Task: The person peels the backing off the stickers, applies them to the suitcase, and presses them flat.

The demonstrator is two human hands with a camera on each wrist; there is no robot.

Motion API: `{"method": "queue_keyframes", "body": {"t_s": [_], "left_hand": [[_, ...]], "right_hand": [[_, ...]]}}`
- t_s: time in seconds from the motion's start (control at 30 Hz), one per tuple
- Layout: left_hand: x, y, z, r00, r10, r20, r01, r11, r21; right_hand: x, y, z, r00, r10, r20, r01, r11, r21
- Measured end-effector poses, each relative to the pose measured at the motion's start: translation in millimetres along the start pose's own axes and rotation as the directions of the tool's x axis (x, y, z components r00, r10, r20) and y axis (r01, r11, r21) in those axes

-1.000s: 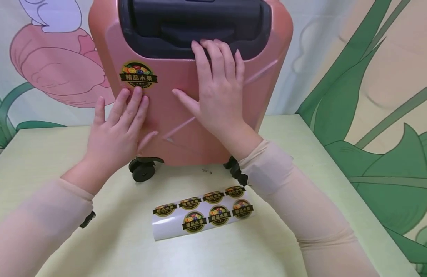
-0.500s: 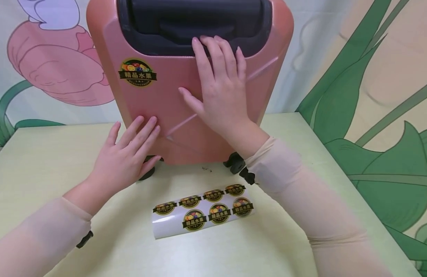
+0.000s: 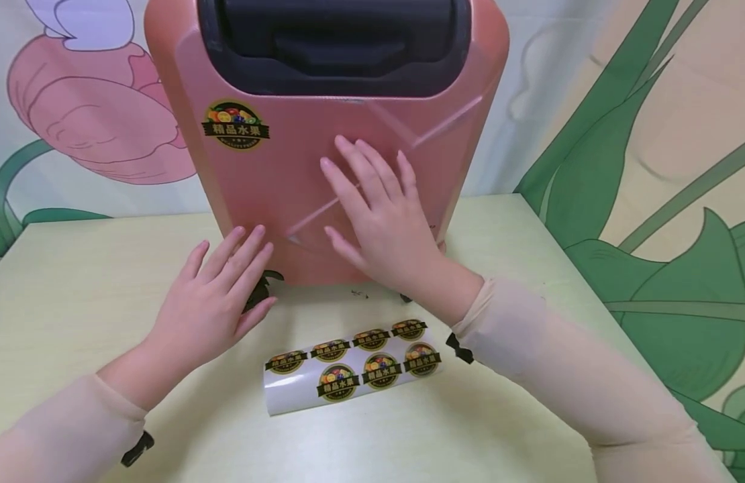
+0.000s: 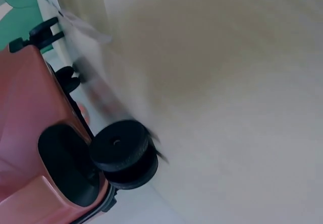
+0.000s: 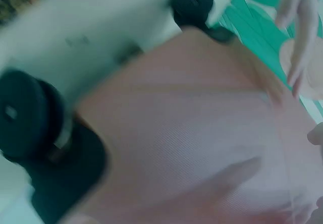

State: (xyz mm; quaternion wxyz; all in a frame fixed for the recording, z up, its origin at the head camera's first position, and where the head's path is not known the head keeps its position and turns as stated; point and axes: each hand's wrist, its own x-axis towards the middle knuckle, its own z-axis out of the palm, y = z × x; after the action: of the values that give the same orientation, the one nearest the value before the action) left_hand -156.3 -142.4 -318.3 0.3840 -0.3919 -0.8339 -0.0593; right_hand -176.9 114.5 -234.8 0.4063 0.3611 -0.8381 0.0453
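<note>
A pink hard-shell suitcase point(image 3: 288, 154) stands upright on the table, its black handle recess point(image 3: 342, 57) at the top. On its upper left a round fruit sticker point(image 3: 236, 125) lies flat. My left hand point(image 3: 212, 302), fingers spread, is by the suitcase's lower left corner near a wheel point(image 4: 123, 151). In front of the suitcase's middle is my right hand point(image 3: 390, 225), fingers extended and holding nothing. Below both hands lies a white sheet point(image 3: 288, 397) bearing two rows of the same fruit stickers. The left wrist view shows the suitcase's wheels but no hand.
The pale tabletop point(image 3: 360, 449) extends around the suitcase and sheet. Close behind stands a backdrop point(image 3: 590, 161) painted with large leaves and a pink flower. Another suitcase wheel point(image 5: 22, 115) looms large in the right wrist view.
My left hand has come down from just under the stuck sticker to the lower left corner. My right hand has dropped from the handle recess to the suitcase's middle.
</note>
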Motion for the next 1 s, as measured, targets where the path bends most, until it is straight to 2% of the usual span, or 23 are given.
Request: {"method": "queue_keyframes", "body": {"t_s": [0.1, 0.2, 0.4, 0.53, 0.6, 0.63, 0.7, 0.8, 0.83, 0.9, 1.0], "left_hand": [[-4.7, 4.7, -2.6, 0.998, -0.039, 0.052, 0.041, 0.999, -0.025], [-10.9, 9.0, -4.5, 0.989, -0.087, 0.121, 0.095, 0.994, -0.062], [-24.0, 16.4, -8.0, 0.957, -0.173, 0.233, 0.207, 0.97, -0.129], [-30.6, 22.2, -12.2, 0.92, -0.25, 0.3, 0.313, 0.932, -0.184], [-33.6, 26.0, -14.4, 0.884, -0.303, 0.356, 0.391, 0.896, -0.209], [-35.1, 28.0, -15.6, 0.857, -0.332, 0.393, 0.439, 0.871, -0.22], [-38.4, 31.8, -17.5, 0.791, -0.381, 0.479, 0.536, 0.809, -0.241], [-43.7, 35.3, -20.7, 0.674, -0.435, 0.597, 0.677, 0.686, -0.266], [-45.5, 35.8, -21.4, 0.642, -0.443, 0.626, 0.712, 0.647, -0.273], [-49.0, 35.4, -21.5, 0.6, -0.449, 0.663, 0.76, 0.578, -0.297], [-53.8, 33.5, -19.9, 0.553, -0.448, 0.702, 0.809, 0.492, -0.323]], "right_hand": [[-18, -4, 4, 0.998, -0.006, 0.057, 0.003, 0.999, 0.051], [-31, -6, 7, 0.996, -0.016, 0.09, 0.004, 0.992, 0.125], [-50, -11, 13, 0.988, -0.058, 0.141, 0.019, 0.964, 0.266], [-60, -17, 16, 0.972, -0.074, 0.224, 0.001, 0.95, 0.311], [-64, -20, 18, 0.956, -0.069, 0.287, -0.026, 0.949, 0.315], [-66, -22, 18, 0.944, -0.062, 0.323, -0.046, 0.948, 0.314], [-69, -25, 20, 0.915, -0.045, 0.401, -0.091, 0.946, 0.312], [-74, -30, 23, 0.859, -0.019, 0.511, -0.17, 0.932, 0.32], [-75, -31, 24, 0.841, -0.012, 0.54, -0.194, 0.926, 0.324], [-77, -34, 27, 0.813, -0.003, 0.583, -0.236, 0.913, 0.333], [-80, -36, 31, 0.789, 0.004, 0.615, -0.275, 0.896, 0.348]]}}
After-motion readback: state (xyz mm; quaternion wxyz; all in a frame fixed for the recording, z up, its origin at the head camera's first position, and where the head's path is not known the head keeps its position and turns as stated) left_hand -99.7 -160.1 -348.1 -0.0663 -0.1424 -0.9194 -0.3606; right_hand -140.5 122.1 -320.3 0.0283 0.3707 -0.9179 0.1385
